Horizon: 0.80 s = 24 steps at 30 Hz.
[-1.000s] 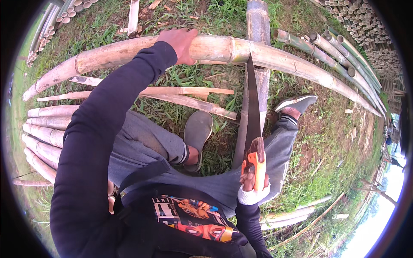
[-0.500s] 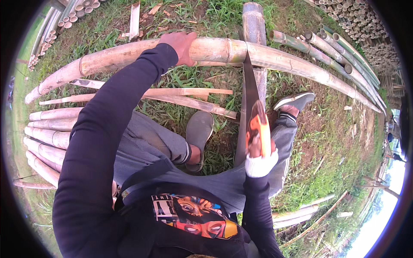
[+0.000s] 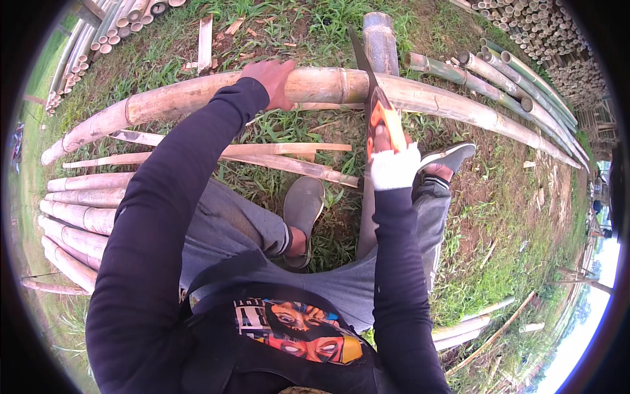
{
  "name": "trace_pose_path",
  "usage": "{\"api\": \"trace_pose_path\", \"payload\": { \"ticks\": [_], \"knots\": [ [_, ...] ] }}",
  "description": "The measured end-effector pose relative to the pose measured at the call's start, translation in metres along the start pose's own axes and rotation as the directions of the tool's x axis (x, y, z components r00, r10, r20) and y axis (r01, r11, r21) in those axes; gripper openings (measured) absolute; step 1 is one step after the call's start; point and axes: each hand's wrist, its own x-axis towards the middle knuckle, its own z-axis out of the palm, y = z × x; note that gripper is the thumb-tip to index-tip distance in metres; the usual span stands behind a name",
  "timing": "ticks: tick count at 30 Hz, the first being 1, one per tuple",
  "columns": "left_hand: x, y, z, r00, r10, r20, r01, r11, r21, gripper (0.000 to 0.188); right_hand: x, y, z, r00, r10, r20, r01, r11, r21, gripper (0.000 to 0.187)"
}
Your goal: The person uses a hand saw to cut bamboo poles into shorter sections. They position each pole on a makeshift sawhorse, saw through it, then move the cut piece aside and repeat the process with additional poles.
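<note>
A thick bamboo pole lies crosswise in front of me, resting over a second bamboo pole that runs away from me. My left hand is closed over the top of the crosswise pole, left of its joint ring. In my right hand is the orange handle of a handsaw. The saw's dark blade crosses the pole just right of the joint ring, its tip pointing past the far side. Whether the teeth sit in a cut is hidden. My right wrist has a white wrap or cuff.
Split bamboo strips lie on the grass between the pole and my feet. Several bamboo poles are stacked at the left, and green poles lie at the right. A large bamboo pile stands far right. My shoes flank the supporting pole.
My right hand has pushed the saw forward and away from me, so the handle is now close to the pole. My left hand stays on the pole.
</note>
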Motion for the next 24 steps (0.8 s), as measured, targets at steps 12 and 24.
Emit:
{"api": "trace_pose_path", "payload": {
  "ticks": [12,24],
  "knots": [
    [0.002,-0.008,0.021,0.991,0.03,-0.128,-0.03,1.0,0.0,0.085,-0.034,-0.001,-0.004,0.995,0.077,-0.065,-0.071,0.993,0.09,0.012],
    [-0.049,-0.06,-0.012,0.738,-0.471,-0.482,0.118,0.795,-0.595,0.033,0.006,0.006,0.016,0.994,0.08,-0.075,-0.078,0.996,0.032,0.023]
  ]
}}
